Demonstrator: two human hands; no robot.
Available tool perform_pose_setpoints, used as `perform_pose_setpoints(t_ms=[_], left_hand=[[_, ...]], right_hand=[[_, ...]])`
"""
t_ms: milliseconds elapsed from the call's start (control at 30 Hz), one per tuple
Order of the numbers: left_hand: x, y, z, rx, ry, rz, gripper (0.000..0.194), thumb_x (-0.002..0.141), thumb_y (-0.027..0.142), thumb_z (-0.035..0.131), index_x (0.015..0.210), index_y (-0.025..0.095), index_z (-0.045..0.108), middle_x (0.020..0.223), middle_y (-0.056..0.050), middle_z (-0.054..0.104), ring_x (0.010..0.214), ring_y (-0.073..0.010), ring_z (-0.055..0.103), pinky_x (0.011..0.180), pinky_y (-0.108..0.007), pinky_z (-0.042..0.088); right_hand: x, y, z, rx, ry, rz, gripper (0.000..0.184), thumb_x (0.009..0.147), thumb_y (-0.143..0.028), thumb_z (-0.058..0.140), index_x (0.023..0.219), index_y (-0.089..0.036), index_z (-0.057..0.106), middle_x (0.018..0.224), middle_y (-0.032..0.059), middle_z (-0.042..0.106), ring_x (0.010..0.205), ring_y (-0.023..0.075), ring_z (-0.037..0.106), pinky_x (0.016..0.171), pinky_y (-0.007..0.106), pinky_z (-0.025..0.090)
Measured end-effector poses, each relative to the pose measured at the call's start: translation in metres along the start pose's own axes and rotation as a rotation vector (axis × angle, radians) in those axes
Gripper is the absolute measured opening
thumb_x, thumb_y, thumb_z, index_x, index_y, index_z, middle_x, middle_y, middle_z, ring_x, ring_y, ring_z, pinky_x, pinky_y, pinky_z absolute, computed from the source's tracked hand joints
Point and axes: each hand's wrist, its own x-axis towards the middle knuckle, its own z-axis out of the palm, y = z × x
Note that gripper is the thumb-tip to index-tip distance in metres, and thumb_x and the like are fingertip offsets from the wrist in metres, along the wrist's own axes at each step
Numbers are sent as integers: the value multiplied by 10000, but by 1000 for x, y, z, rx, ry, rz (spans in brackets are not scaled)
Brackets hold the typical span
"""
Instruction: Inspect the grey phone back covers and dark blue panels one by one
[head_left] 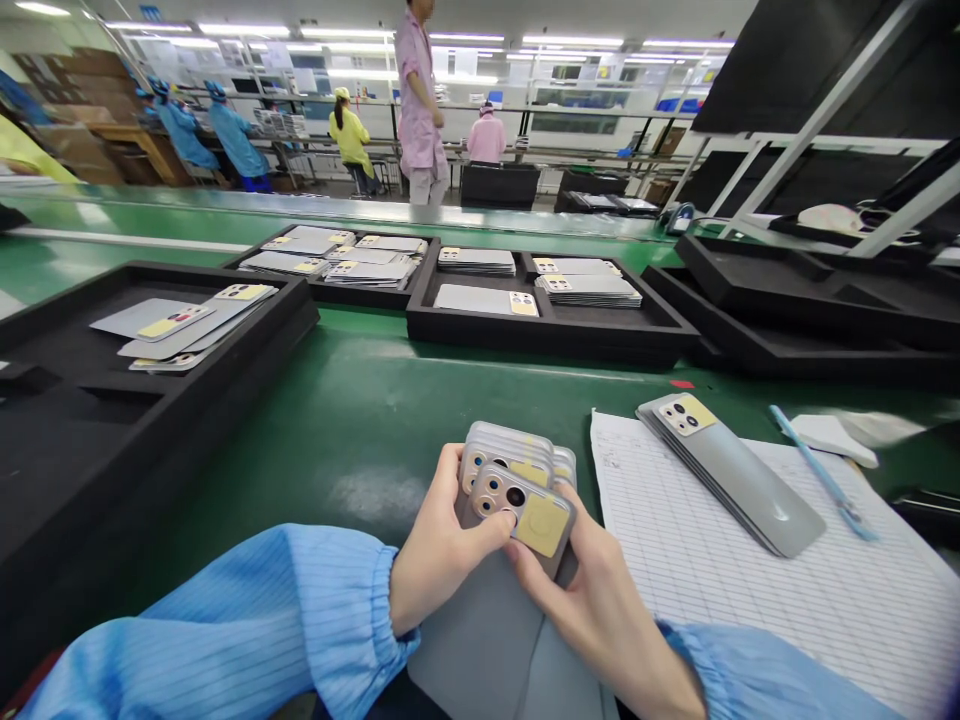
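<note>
- My left hand (441, 560) and right hand (596, 570) both grasp a bundle of phone back covers (529, 505).
- I see more covers (739, 480) right, on lined paper (675, 535).

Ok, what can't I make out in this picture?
Held panels: lower ends partly cut off by the head view's bottom edge.
Left hand, right hand: most fingers hidden behind the panels, head view.
Lined sheet: writing too small to read, head view.
Left tray: cut off by head view's left edge.

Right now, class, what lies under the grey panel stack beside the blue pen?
Lined paper: it shows around the grey panel stack. Whether the covered part bears marks cannot be seen.
</note>
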Motion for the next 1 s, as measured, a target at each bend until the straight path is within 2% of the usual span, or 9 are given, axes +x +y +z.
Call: perform_pose_setpoints(t_ms=[400,633,1000], left_hand=[[-3,2,0,2,7,1,336,714,117,546,981,202,361,931,4,503,885,-135,491,834,-271,393],[-2,0,0,-56,-13,-15,329,725,144,545,988,212,360,970,-15,512,938,-174,503,858,-321,391],[-3,0,0,-35,6,-35,296,752,173,547,983,217,366,955,-4,510,927,-162,506,851,-307,403]], right_hand=[[-1,0,0,-22,-3,14,355,783,-160,523,1121,-236,446,1063,24,580,998,172,563,845,257,460],[0,-3,-2,-9,-20,13,346,791,-166,509,1125,-216,437,1073,53,576,1020,201,554,855,302,467],[0,-4,-2,1,-13,16,345,777,-143,519,1104,-224,445,1046,26,576,986,170,565,833,250,468]])
